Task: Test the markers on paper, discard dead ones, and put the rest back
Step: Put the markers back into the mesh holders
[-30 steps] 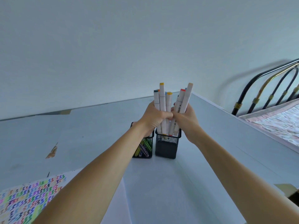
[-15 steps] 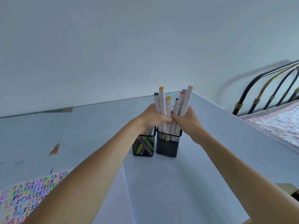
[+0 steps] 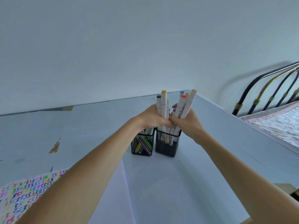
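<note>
Several white markers (image 3: 163,105) with coloured caps stand bunched in the right black mesh cup (image 3: 167,147). My left hand (image 3: 152,118) grips the left part of the bunch just above the cup's rim. My right hand (image 3: 188,122) grips the right part, where the markers (image 3: 186,102) lean right. The two hands touch at the fingers. A second mesh cup (image 3: 142,145) beside it on the left holds other coloured pens. A sheet of paper (image 3: 21,194) covered in coloured squiggles lies at the lower left.
A blank white sheet (image 3: 116,194) lies beside the scribbled one, partly under my left forearm. The grey table (image 3: 161,183) ends at a wall behind the cups. A metal bed frame (image 3: 267,88) and a bedspread sit to the right. A brown box corner (image 3: 291,189) shows at the lower right.
The bunch of markers has sunk lower into the right cup, with both hands following down to the rim. The markers on the right lean out further.
</note>
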